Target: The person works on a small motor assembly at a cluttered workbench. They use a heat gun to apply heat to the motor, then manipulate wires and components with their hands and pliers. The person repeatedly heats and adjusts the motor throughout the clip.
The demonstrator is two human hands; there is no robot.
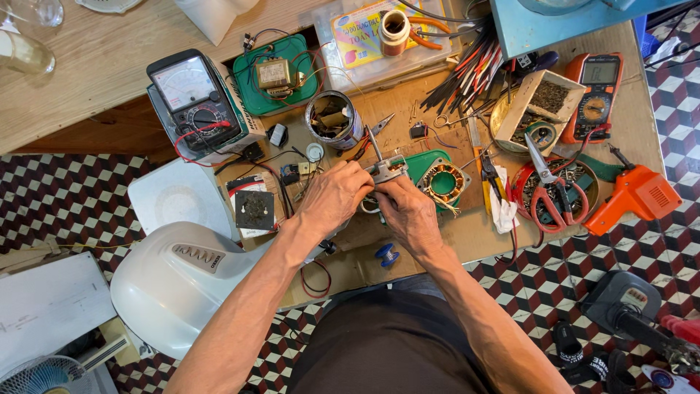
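The small grey metal motor part with a thin steel shaft (382, 169) sits between both hands at the middle of the cardboard-covered wooden tabletop (452, 241), its shaft pointing up and away toward a round open tin can of scraps (333, 119). On the far left, a white plastic fan housing (175, 281) lies beside the tabletop's edge, with a black-and-grey analogue multimeter with red leads (195, 102) above it and a green plastic base carrying a small transformer (275, 74) just to its right. The left hand (333, 197) comes in from the lower left; its fingers are curled closed on the left side of the motor part, so this grip holds it. The right hand (408, 211) meets it from the lower right, thumb and fingers pinched on the part's right side and underside, a narrow grip also holding the part. The two hands touch or nearly touch around it. Just right of the hands lies a copper-wound stator ring on a green plastic shell (442, 182). Below the hands a small blue spool (387, 254) rests on the tabletop. Farther right are red-handled scissors (548, 191) over a round tray, an orange digital multimeter (599, 89), and an orange pistol-shaped soldering gun (636, 197) at the right edge.
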